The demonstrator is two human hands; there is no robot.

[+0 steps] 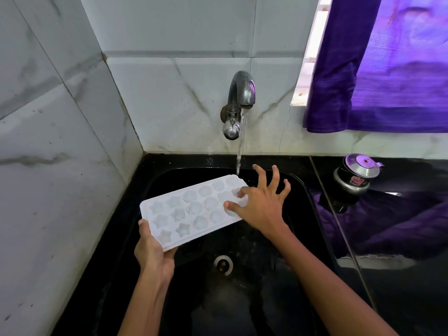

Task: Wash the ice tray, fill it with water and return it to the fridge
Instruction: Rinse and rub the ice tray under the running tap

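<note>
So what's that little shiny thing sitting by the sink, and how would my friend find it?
Start at the black sink under the running tap, then look right along the black counter below the purple curtain. There sits a small metal pot with a domed lid and a red label, the only thing standing on that counter.

You have a glossy black worktop (400,299) in front of you, running along the tiled wall into the left corner. A black sink (303,190) is sunk into it, with a round metal drain (223,263) in its wet floor. On the worktop to the right of the sink, near the wall, stands a small metal pot (356,174) with its lid on.
</note>
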